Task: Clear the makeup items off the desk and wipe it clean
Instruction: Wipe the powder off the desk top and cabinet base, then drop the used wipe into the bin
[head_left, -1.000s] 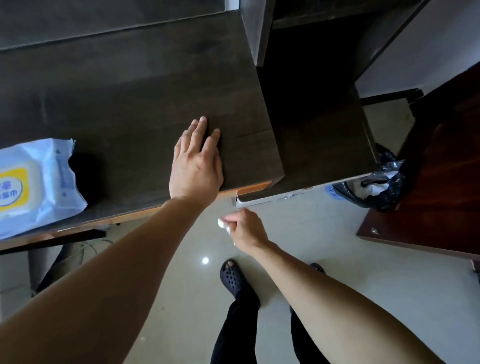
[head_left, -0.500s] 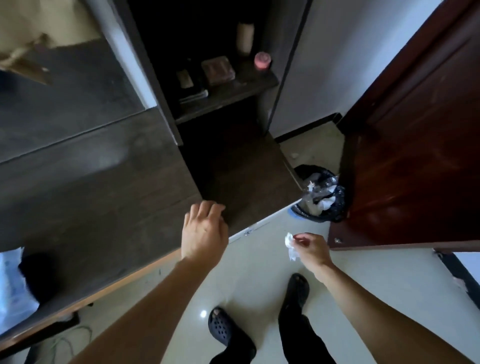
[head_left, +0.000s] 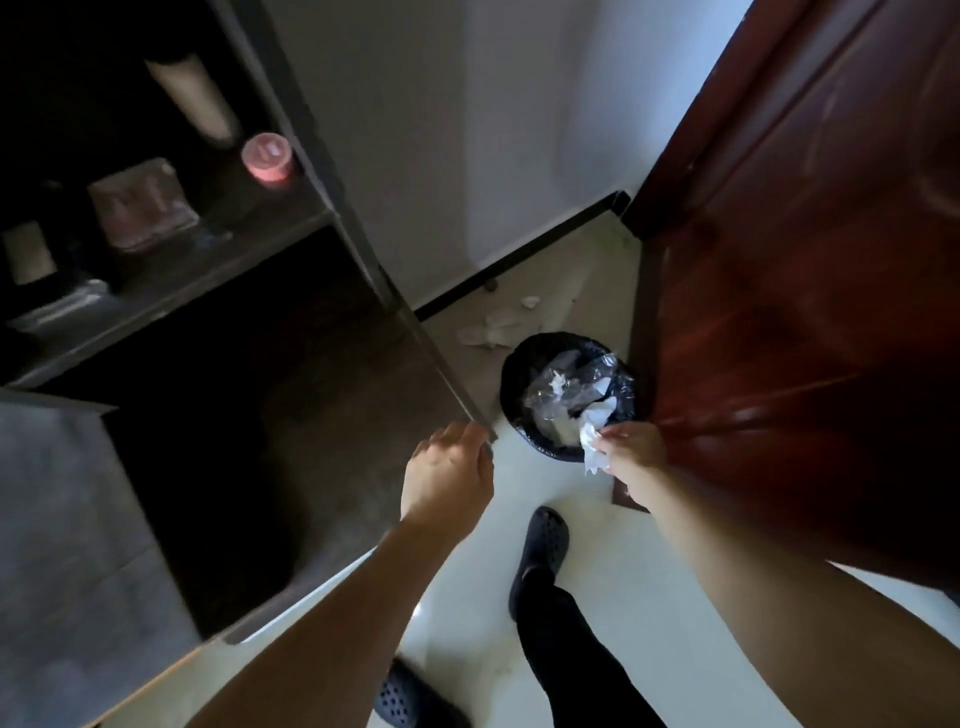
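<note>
My right hand (head_left: 631, 457) pinches a crumpled white wipe (head_left: 592, 447) just over the near rim of a black-lined waste bin (head_left: 511, 384) on the floor. The bin holds clear plastic and white paper. My left hand (head_left: 449, 478) grips the far right corner of the dark desk (head_left: 322, 467), fingers curled over its edge. On the shelf at upper left stand a pink jar (head_left: 266, 158), a tall beige tube (head_left: 200, 101) and a brownish flat box (head_left: 140, 205).
A red-brown wooden door (head_left: 805, 291) stands open right beside the bin. Scraps of white paper (head_left: 493, 330) lie on the floor behind the bin by the wall. My dark-trousered legs and black clogs (head_left: 543, 545) are on the pale tiled floor.
The view has swung right, away from the desk top and wipe pack. My right hand carried the wipe forward to the bin. My left hand slid along to the desk's right corner.
</note>
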